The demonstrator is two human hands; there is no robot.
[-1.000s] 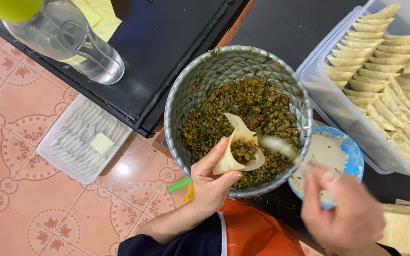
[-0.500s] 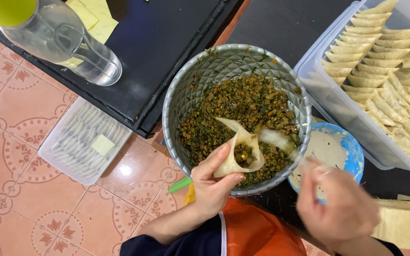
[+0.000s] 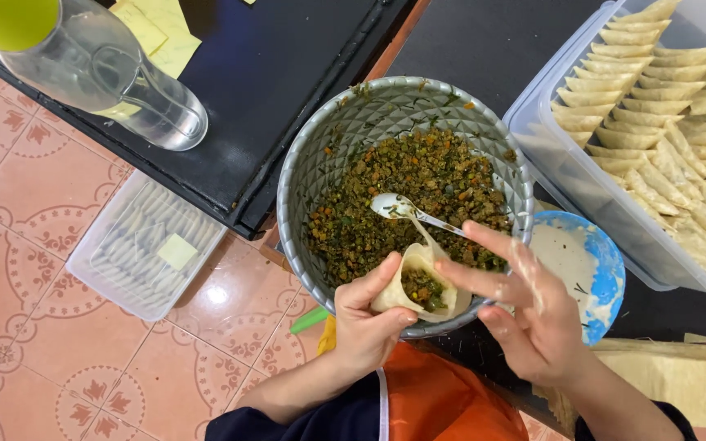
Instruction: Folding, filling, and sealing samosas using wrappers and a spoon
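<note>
My left hand [image 3: 369, 314] holds a pale pastry cone [image 3: 422, 286] partly filled with minced filling, over the near rim of a grey metal bowl [image 3: 320, 155]. The bowl holds brown-green minced filling [image 3: 406, 180] with a spoon [image 3: 402, 208] resting in it. My right hand [image 3: 533, 306] is beside the cone, fingers spread, its index finger reaching toward the cone's open top. The fingers look smeared with white paste.
A blue bowl of white paste [image 3: 594, 269] sits right of the metal bowl. A clear tub [image 3: 549, 155] holds several folded pastries [image 3: 680, 122]. Flat pastry sheets [image 3: 688, 384] lie bottom right. A water jug [image 3: 108, 73] stands on a black surface; a plastic lid [image 3: 145, 249] lies on the tiled floor.
My right hand has come up from the blue paste bowl to the cone's top. The cone in my left hand has stayed over the bowl's near rim.
</note>
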